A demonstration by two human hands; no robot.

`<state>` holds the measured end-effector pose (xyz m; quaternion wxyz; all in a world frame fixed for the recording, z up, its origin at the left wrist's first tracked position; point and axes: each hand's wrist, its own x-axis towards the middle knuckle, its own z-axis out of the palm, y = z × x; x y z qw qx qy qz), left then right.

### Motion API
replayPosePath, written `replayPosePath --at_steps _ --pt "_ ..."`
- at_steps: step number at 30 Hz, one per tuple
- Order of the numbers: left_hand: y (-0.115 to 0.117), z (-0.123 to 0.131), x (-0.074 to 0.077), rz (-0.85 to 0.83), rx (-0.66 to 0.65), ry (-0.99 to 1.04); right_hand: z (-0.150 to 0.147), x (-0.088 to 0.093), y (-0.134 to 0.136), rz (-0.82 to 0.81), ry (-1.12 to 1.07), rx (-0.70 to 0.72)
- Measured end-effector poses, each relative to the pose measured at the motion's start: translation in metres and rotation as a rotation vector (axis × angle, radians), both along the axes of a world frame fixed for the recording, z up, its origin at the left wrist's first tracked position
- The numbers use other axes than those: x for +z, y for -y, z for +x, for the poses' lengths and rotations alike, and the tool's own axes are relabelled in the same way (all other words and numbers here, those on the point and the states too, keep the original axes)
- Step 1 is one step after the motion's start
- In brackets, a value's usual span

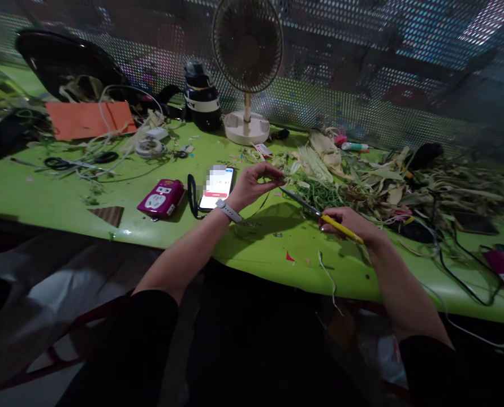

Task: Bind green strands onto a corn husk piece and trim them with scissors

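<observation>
My left hand [258, 183], with a pale watch on its wrist, is pinched over the green table, its thumb and fingertips together on a thin bit of plant too small to make out clearly. My right hand [347, 223] is wrapped round the yellow handle of scissors [340, 228]. Their dark blades point up and left, with the tips close to my left fingertips. Just behind the blades lies a heap of green plant strands [326, 195], and dry husks [319, 158] spread further back.
Behind my left forearm lies a lit phone [218, 186], beside a purple power socket [161, 199]. A fan [247, 130] and dark bottle [203, 104] stand at the back. Cables and black scissors [82, 163] lie left. More dry leaves [387, 181] and a cable [459, 282] are right.
</observation>
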<state>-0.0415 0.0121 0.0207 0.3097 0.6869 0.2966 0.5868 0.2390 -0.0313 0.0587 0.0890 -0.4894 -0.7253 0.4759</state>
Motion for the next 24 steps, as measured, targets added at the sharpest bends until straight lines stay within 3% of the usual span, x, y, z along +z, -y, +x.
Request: replayPosePath --at_steps 5,9,16,20,24 --pt "0.001 -0.001 0.000 0.002 0.018 -0.025 0.017 0.005 0.000 -0.043 -0.070 0.158" --pt "0.001 -0.002 0.001 0.055 0.028 -0.080 0.036 0.005 -0.003 0.077 -0.235 0.097" --pt "0.003 -0.006 0.003 0.022 -0.040 -0.099 0.035 0.014 -0.008 0.124 -0.015 0.086" --pt "0.001 -0.006 0.001 -0.040 0.030 -0.089 0.028 0.017 -0.006 0.128 0.011 0.060" --pt "0.000 -0.006 0.000 0.016 0.161 -0.042 0.029 0.017 -0.006 0.129 0.020 0.071"
